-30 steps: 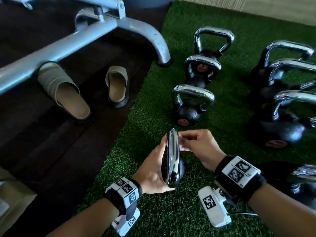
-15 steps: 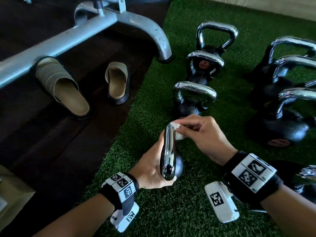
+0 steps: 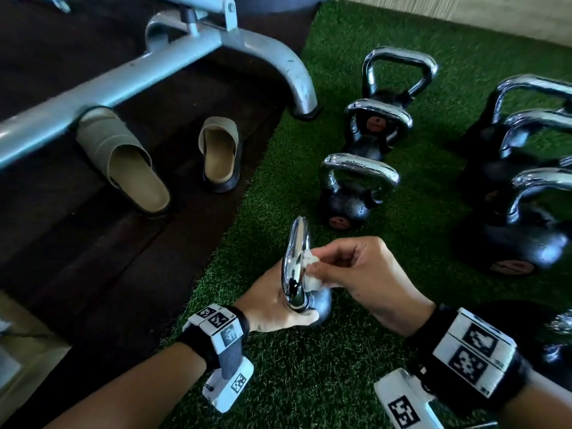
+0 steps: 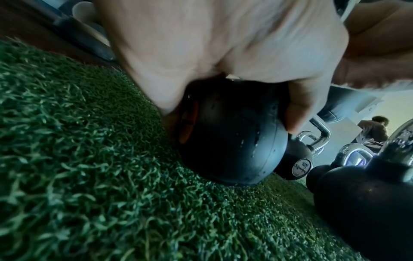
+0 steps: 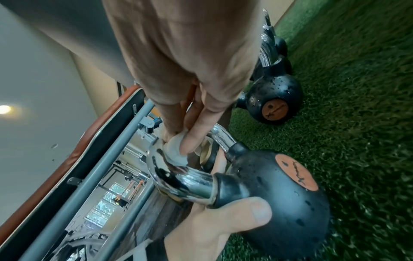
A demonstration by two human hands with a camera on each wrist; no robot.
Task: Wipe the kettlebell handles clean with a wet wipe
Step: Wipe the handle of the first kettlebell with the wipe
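A small black kettlebell [image 5: 281, 194] with a chrome handle [image 3: 295, 264] stands on the green turf, seen edge-on in the head view. My left hand [image 3: 272, 308] grips its black ball [image 4: 232, 139] from the left, thumb across the front [image 5: 241, 215]. My right hand [image 3: 356, 270] pinches a crumpled white wet wipe [image 3: 309, 270] and presses it against the inner right side of the chrome handle [image 5: 178, 174]. The wipe [image 5: 176, 150] sits between thumb and fingers on the handle's bend.
Three more kettlebells [image 3: 353, 193] stand in a row beyond, and several larger ones [image 3: 520, 230] at the right. A grey bench frame [image 3: 154, 63] and two slippers [image 3: 123, 159] lie on the dark floor at the left. A person [image 4: 373, 130] sits far off.
My right hand has brought the wipe from the top of the handle down its inner side. The left hand keeps its hold on the ball. The head view has shifted closer.
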